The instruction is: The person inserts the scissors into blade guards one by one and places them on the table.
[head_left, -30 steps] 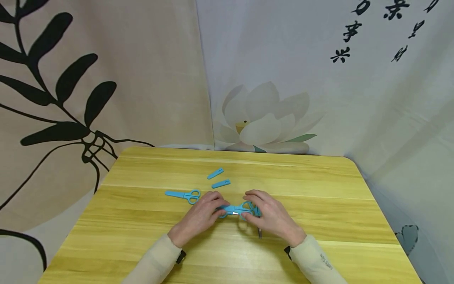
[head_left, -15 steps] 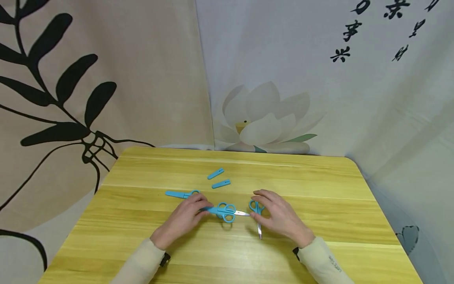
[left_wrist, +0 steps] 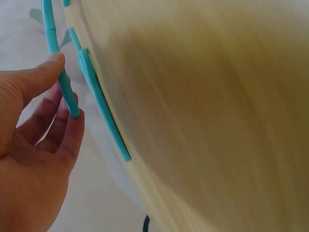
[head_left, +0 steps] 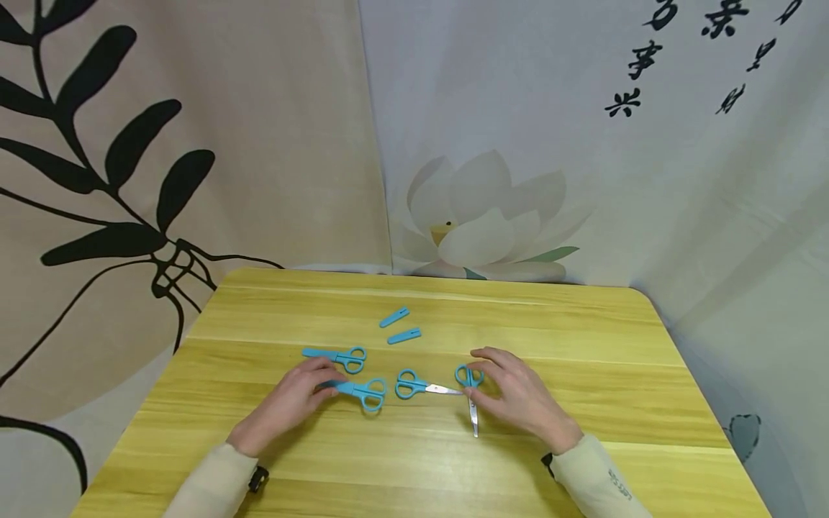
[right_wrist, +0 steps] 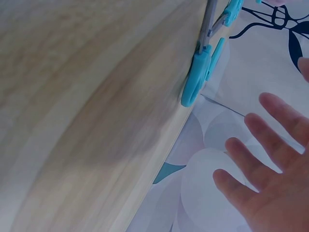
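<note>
My left hand point(head_left: 291, 397) pinches a pair of blue scissors point(head_left: 366, 393) by its covered blade end, between thumb and fingers. In the left wrist view these scissors point(left_wrist: 67, 92) are lifted off the table. Behind them lies a second pair of blue scissors in its cover point(head_left: 329, 355). Bare-bladed scissors point(head_left: 414, 385) lie in the middle, tip to the right. Another bare-bladed pair point(head_left: 473, 410) lies with its tip toward me, beside my right hand point(head_left: 521, 396). The right wrist view shows that hand's fingers point(right_wrist: 263, 169) spread and holding nothing.
Two loose blue blade covers point(head_left: 393, 316) lie farther back on the wooden table point(head_left: 570, 338). A printed curtain point(head_left: 492, 108) hangs behind the table's far edge.
My left hand has carried the covered scissors leftward, apart from the bare-bladed middle pair. My right hand has let go and shifted slightly right.
</note>
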A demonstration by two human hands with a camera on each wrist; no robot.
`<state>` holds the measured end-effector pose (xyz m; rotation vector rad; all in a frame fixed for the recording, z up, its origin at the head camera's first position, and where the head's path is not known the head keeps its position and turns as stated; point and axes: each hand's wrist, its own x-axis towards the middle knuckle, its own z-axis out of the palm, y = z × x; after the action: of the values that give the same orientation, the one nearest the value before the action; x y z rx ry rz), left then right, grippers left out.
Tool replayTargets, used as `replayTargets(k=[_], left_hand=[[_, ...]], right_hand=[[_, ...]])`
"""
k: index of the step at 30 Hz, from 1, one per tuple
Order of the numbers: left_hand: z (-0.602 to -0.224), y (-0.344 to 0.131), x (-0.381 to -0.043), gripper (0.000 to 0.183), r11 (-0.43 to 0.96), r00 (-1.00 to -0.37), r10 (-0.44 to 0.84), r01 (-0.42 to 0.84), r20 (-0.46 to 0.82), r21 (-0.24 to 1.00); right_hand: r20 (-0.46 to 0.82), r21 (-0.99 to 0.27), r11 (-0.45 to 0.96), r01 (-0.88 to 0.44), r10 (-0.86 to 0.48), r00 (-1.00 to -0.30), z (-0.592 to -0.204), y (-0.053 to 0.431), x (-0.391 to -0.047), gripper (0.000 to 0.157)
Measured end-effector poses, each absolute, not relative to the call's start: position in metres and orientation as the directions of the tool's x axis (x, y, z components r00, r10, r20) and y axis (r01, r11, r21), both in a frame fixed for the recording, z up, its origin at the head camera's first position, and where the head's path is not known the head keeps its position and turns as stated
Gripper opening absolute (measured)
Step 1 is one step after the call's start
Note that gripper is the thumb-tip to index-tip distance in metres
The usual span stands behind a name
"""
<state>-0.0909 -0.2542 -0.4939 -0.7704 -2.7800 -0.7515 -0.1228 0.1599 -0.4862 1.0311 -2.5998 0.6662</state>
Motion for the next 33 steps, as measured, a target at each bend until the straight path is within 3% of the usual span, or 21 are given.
replayTargets(k=[19, 33], left_hand=[[-0.497, -0.304, -0.096, 0.022, 0.754, -0.910, 0.383, 0.408, 0.160, 0.515], [-0.499, -0.314, -0.098, 0.019, 0.759, -0.929, 0.364, 0.338, 0.069, 0.556]], right_hand=[[0.350, -0.345, 0.657, -0.670, -0.572, -0.742, -0.484, 0.160, -0.122, 0.034], [0.359, -0.340, 0.653, -0.677, -0.575, -0.735, -0.483, 0.158, -0.123, 0.030]])
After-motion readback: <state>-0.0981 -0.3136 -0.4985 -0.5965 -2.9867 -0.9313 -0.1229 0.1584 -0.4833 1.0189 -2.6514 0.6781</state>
